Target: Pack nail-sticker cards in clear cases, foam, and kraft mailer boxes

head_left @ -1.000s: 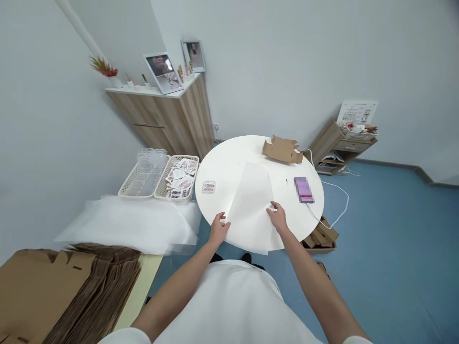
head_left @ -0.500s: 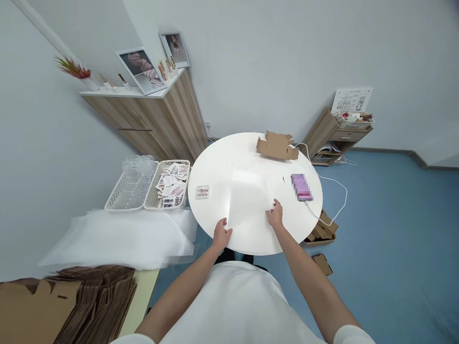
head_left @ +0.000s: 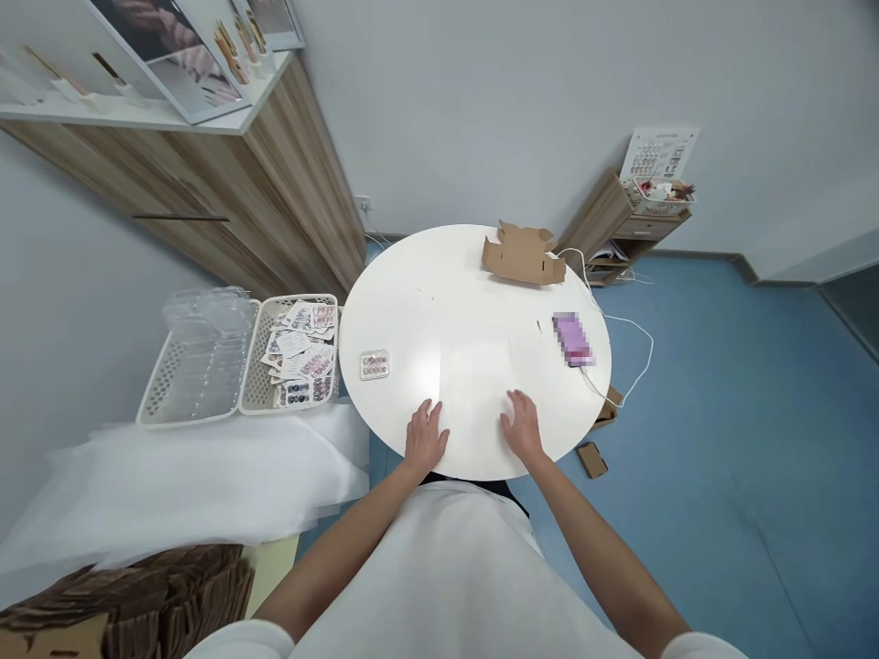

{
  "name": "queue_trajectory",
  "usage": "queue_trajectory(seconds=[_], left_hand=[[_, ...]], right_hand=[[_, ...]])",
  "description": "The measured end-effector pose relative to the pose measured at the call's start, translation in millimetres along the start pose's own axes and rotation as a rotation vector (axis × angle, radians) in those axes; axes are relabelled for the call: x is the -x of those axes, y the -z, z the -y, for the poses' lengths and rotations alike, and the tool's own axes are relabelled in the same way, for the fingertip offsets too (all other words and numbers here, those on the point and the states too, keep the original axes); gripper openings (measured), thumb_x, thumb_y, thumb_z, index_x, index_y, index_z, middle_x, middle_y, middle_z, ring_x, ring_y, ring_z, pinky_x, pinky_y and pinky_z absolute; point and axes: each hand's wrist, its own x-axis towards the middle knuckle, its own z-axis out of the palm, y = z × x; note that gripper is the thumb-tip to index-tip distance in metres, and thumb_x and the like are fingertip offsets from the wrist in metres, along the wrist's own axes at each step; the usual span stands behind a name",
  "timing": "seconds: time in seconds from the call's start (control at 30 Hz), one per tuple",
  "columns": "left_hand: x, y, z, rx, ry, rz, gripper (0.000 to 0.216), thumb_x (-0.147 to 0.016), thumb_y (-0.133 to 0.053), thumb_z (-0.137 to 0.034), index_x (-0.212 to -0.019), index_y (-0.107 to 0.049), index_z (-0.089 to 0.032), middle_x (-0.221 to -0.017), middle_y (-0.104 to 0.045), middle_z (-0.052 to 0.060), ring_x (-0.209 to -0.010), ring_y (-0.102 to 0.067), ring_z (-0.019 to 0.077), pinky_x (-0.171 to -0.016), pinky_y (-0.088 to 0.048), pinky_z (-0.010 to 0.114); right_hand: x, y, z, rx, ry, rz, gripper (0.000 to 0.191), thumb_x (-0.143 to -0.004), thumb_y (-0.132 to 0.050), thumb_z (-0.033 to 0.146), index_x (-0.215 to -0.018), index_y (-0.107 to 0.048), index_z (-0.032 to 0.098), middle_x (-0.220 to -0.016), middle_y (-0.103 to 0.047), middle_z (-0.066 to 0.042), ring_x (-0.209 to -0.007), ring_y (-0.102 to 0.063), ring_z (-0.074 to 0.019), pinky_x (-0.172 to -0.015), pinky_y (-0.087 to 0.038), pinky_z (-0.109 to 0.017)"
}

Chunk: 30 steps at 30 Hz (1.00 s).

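A thin, translucent white sheet [head_left: 473, 380] lies flat on the round white table [head_left: 398, 284] in front of me; its outline is faint against the tabletop. My left hand [head_left: 426, 439] rests at the sheet's near left edge with fingers spread. Across from it, my right hand [head_left: 522, 426] touches down near the right edge, also with fingers apart. Neither hand grips anything. Left of the sheet sits a small clear case [head_left: 374, 364] with what look like press-on nails inside. An unfolded brown cardboard box [head_left: 522, 256] stands at the table's far side.
A purple, blurred-out device [head_left: 572, 340] with a white cable [head_left: 635, 322] lies at the right. To the left are a basket of printed cards [head_left: 292, 352], a basket of clear plastic cases [head_left: 199, 366], a stack of white sheets [head_left: 199, 485] and folded cardboard [head_left: 171, 595].
Both hands have gone from lightly pinched fingers at the sheet's edges to spread fingers resting on it. The head view has shifted, moving the surroundings within the picture.
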Motion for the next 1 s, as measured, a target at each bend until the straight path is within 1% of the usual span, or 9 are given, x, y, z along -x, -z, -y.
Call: queue_trajectory(seconds=[0.1,0.17,0.23,0.37,0.47,0.63,0.83,1.0], left_hand=[[3,2,-1,-0.083,-0.155,0.102,0.045,-0.077,-0.048,-0.026,-0.122,-0.041,-0.025,-0.135,-0.033,0.009,-0.122,-0.027,0.0294,-0.097,-0.021,0.046],[3,3,-1,-0.122,-0.184,0.138,0.045,-0.077,-0.047,-0.026,-0.122,-0.041,-0.027,-0.136,-0.032,0.007,-0.126,-0.022,0.0291,-0.099,-0.016,0.047],[1,3,-2,-0.144,-0.173,0.15,0.047,-0.077,-0.047,-0.027,-0.123,-0.04,-0.028,-0.137,-0.03,0.006,-0.128,-0.017,0.0286,-0.099,-0.013,0.048],[-8,2,-6,-0.171,-0.138,0.146,0.048,-0.076,-0.047,-0.028,-0.124,-0.039,-0.029,-0.138,-0.03,0.005,-0.129,-0.014,0.0279,-0.1,-0.012,0.048],[-20,1,-10,-0.183,-0.121,0.131,0.049,-0.076,-0.046,-0.026,-0.125,-0.039,-0.027,-0.138,-0.03,0.007,-0.129,-0.014,0.0281,-0.099,-0.01,0.049],[-37,2,-14,-0.154,-0.111,0.099,0.05,-0.075,-0.048,-0.023,-0.124,-0.039,-0.025,-0.137,-0.031,0.01,-0.129,-0.014,0.0302,-0.099,-0.01,0.05],[-38,3,-15,-0.11,-0.078,0.096,0.048,-0.075,-0.049,-0.024,-0.122,-0.042,-0.026,-0.137,-0.03,0.008,-0.129,-0.014,0.0294,-0.1,-0.015,0.047],[-37,4,-13,-0.108,-0.108,0.098,0.047,-0.076,-0.048,-0.024,-0.122,-0.042,-0.025,-0.138,-0.029,0.008,-0.129,-0.015,0.0295,-0.1,-0.015,0.047]], right_hand=[[29,-7,1,0.132,0.086,0.159,0.048,-0.076,-0.04,0.021,-0.124,-0.037,0.018,-0.131,-0.037,-0.011,-0.123,-0.028,-0.0247,-0.098,-0.028,-0.043],[36,-10,0,0.197,0.1,0.223,0.047,-0.077,-0.039,0.02,-0.124,-0.038,0.017,-0.132,-0.037,-0.011,-0.125,-0.026,-0.0245,-0.099,-0.025,-0.042],[34,-12,-2,0.232,0.102,0.257,0.046,-0.077,-0.039,0.021,-0.124,-0.039,0.017,-0.133,-0.037,-0.011,-0.126,-0.025,-0.0243,-0.1,-0.023,-0.042],[15,-10,-5,0.249,0.091,0.274,0.046,-0.078,-0.04,0.024,-0.123,-0.039,0.019,-0.135,-0.034,-0.01,-0.126,-0.024,-0.0242,-0.1,-0.02,-0.043],[1,-7,-7,0.249,0.089,0.284,0.044,-0.078,-0.039,0.024,-0.122,-0.039,0.021,-0.136,-0.032,-0.009,-0.127,-0.024,-0.0241,-0.1,-0.019,-0.045],[-17,-3,-10,0.249,0.111,0.304,0.044,-0.079,-0.039,0.025,-0.123,-0.039,0.021,-0.136,-0.031,-0.01,-0.127,-0.023,-0.0248,-0.1,-0.018,-0.045],[-23,-3,-12,0.266,0.14,0.315,0.045,-0.079,-0.04,0.026,-0.123,-0.038,0.021,-0.137,-0.03,-0.01,-0.126,-0.025,-0.0255,-0.099,-0.018,-0.046],[-20,-2,-9,0.267,0.144,0.281,0.043,-0.079,-0.04,0.025,-0.121,-0.04,0.019,-0.136,-0.031,-0.012,-0.126,-0.025,-0.0259,-0.099,-0.019,-0.045]])
